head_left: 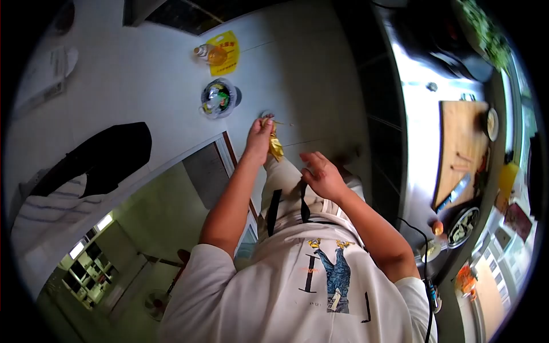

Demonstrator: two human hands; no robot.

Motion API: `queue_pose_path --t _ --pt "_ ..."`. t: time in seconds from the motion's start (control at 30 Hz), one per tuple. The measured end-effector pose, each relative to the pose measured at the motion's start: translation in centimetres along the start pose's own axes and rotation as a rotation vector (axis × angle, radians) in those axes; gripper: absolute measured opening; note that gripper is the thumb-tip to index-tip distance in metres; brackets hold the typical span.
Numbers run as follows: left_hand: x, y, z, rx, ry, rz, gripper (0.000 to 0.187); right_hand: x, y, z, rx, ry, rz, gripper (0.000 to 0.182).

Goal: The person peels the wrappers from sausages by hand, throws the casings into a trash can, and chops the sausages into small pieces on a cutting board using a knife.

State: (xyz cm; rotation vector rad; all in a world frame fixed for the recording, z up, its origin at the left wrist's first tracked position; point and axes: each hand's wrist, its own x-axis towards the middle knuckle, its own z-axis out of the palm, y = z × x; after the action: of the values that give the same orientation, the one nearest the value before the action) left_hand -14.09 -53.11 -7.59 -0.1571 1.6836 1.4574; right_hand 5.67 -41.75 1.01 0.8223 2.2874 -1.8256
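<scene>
A person in a white printed T-shirt (pixel 286 286) grips a crinkled gold wrapper (pixel 276 146) in the left hand (pixel 260 136), fingers closed around its upper part, as it hangs above the floor (pixel 303 74). The right hand (pixel 324 176) hovers near the waist, fingers parted and loosely bent. Ahead and to the left, a lined bin (pixel 218 99) stands on the floor, well filled, with a bottle of amber liquid (pixel 216 55) and a yellow bag (pixel 227 46) just beyond. On the tabletop (pixel 416 137) at right, a wooden board (pixel 460 134) carries a blade (pixel 453 193) near one end; a dish of pale pieces (pixel 463 227) sits beside it, toward the tabletop's back edge.
</scene>
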Motion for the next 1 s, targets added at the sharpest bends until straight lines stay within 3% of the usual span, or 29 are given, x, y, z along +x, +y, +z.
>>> queue_pose_path --t 0.1,0.27,0.43,0.5,0.57,0.63,0.7,0.73,0.77,0.83,0.87,0.97,1.0 --pt "4.6 1.6 -8.7 0.058 0.083 -0.043 0.012 3.6 1.9 4.7 -0.012 0.034 -0.034 0.027" --pt "16.2 -0.6 -21.1 0.015 0.084 -0.074 0.016 9.5 5.2 12.4 0.059 0.027 0.27 0.022" --pt "28.6 -4.2 -28.7 0.23 0.134 -0.135 0.017 13.3 7.5 19.7 0.121 -0.024 0.411 0.021" --pt "33.4 -6.1 -31.6 0.472 0.196 -0.086 0.018 13.6 9.2 22.0 0.163 -0.046 0.45 0.02" --pt "37.7 -8.0 -33.9 0.518 0.33 -0.137 0.022 14.1 10.0 23.4 0.177 -0.096 0.564 0.018" --pt "41.5 -10.7 -36.2 0.347 0.352 -0.132 0.025 13.7 12.4 25.4 0.163 -0.087 0.514 0.019" --pt "44.9 -14.4 -38.8 0.621 0.41 0.119 0.029 14.9 12.1 25.6 0.072 -0.18 0.627 0.02" --pt "44.0 -12.2 -38.4 0.846 0.271 -0.006 0.042 15.0 12.4 25.8 0.172 -0.164 0.645 0.021" --pt "42.8 -10.6 -37.4 0.848 0.272 -0.018 0.042 15.6 12.3 25.7 0.174 -0.172 0.654 0.021" --pt "40.5 -8.7 -35.0 1.404 0.394 0.216 0.063 17.1 12.0 25.4 0.128 -0.237 0.673 0.021" --pt "40.0 -8.8 -35.1 1.391 0.391 0.211 0.076 17.3 12.6 25.7 0.114 -0.2 0.604 0.02" --pt "38.6 -9.4 -35.6 1.256 0.482 0.372 0.078 18.6 13.1 26.1 0.132 -0.151 0.605 0.02" --pt "37.8 -9.8 -35.7 1.239 0.539 0.397 0.07 19.4 12.6 25.9 0.126 -0.162 0.618 0.02"
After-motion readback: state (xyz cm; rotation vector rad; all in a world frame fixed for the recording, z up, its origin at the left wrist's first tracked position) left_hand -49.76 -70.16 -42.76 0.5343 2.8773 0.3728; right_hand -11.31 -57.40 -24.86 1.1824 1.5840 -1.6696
